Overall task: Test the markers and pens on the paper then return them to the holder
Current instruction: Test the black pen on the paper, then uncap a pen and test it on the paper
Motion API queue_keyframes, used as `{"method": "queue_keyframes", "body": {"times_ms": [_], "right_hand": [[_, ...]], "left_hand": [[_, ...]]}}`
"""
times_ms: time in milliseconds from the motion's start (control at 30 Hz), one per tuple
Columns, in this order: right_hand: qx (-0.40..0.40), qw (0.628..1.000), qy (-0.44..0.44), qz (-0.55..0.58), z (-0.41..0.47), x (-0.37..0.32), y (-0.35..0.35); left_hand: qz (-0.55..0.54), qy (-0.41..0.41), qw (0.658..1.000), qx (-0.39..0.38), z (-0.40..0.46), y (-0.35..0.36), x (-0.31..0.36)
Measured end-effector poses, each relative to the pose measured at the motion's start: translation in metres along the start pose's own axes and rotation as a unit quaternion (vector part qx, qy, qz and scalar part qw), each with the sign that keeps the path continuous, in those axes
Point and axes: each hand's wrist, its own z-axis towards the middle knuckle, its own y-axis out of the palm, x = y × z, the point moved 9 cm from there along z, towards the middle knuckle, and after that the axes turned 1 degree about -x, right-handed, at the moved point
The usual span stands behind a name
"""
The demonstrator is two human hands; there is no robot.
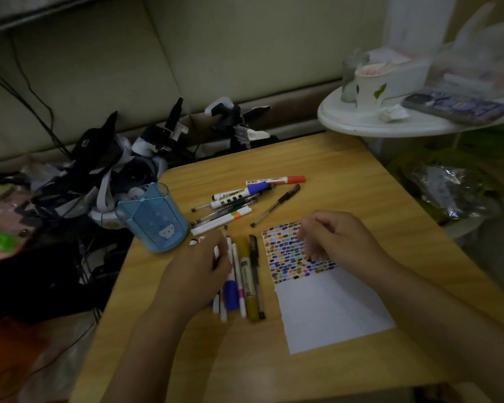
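A white paper [332,309] lies on the wooden table [317,175], its top part covered in small coloured test marks. My right hand [335,237] rests on those marks with loosely curled fingers; I see nothing in it. My left hand [201,266] lies over a near group of pens and markers [249,283] left of the paper and pinches a thin pen [225,231] whose tip sticks up past the fingers. A blue translucent holder [154,219] stands at the table's left edge and looks empty. A second group of pens and markers [245,199] lies behind it.
A loose black pen [277,205] lies between the far group and the paper. Dark gear and cables [108,170] pile up off the left edge. A white round side table [405,120] with a cup and a phone overhangs the back right corner.
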Motion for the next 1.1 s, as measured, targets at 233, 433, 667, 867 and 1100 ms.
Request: {"method": "queue_keyframes", "body": {"times_ms": [233, 433, 667, 867, 1100], "right_hand": [[-0.004, 1.000, -0.006, -0.017, -0.002, -0.001, 0.001], [-0.006, 1.000, -0.008, -0.020, -0.002, -0.001, -0.001], [-0.006, 1.000, -0.012, -0.025, -0.005, 0.002, -0.005], [-0.002, 0.999, -0.021, -0.041, -0.007, 0.004, -0.012], [0.008, 0.999, -0.026, -0.045, -0.010, 0.008, -0.025]], "left_hand": [[0.027, 0.001, 1.000, -0.012, 0.004, 0.005, -0.001], [0.010, 0.005, 1.000, 0.012, 0.004, -0.001, 0.001], [0.003, 0.050, 0.997, 0.064, 0.033, 0.005, 0.017], [0.014, 0.084, 0.996, 0.040, 0.059, 0.027, 0.044], [0.038, 0.065, 0.997, 0.006, 0.070, 0.039, 0.059]]}}
